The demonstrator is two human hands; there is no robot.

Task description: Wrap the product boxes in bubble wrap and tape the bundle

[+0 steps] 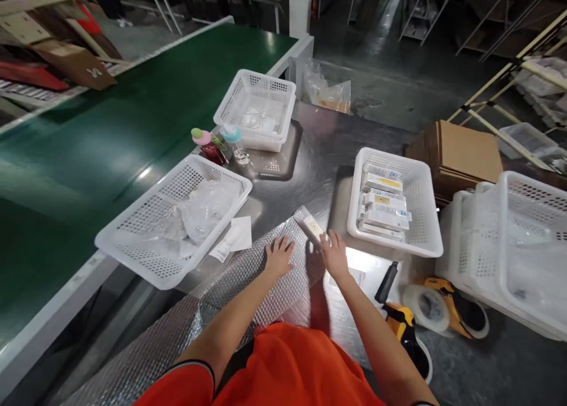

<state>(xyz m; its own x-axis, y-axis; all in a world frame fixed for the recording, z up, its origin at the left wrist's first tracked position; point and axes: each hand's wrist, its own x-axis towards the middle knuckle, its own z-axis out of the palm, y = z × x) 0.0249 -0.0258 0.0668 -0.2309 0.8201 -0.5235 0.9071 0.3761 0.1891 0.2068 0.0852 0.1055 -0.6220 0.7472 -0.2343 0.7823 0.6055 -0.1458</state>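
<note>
Four white baskets (pixel 401 214); steel table (pixel 319 152); green conveyor (pixel 88 158).

**Around your bench**

To your left runs a green conveyor belt (pixel 110 134), with two white baskets (pixel 172 229) holding clear bags. To your right: a basket of boxed items (pixel 425 217), flat cardboard (pixel 465 152), two tape dispensers (pixel 443 311).

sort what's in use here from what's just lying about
In use: left hand flat on the bubble wrap; right hand at the small box on its far end.

Lying about: basket of boxes, tape dispensers, two bottles, cardboard stack.
</note>
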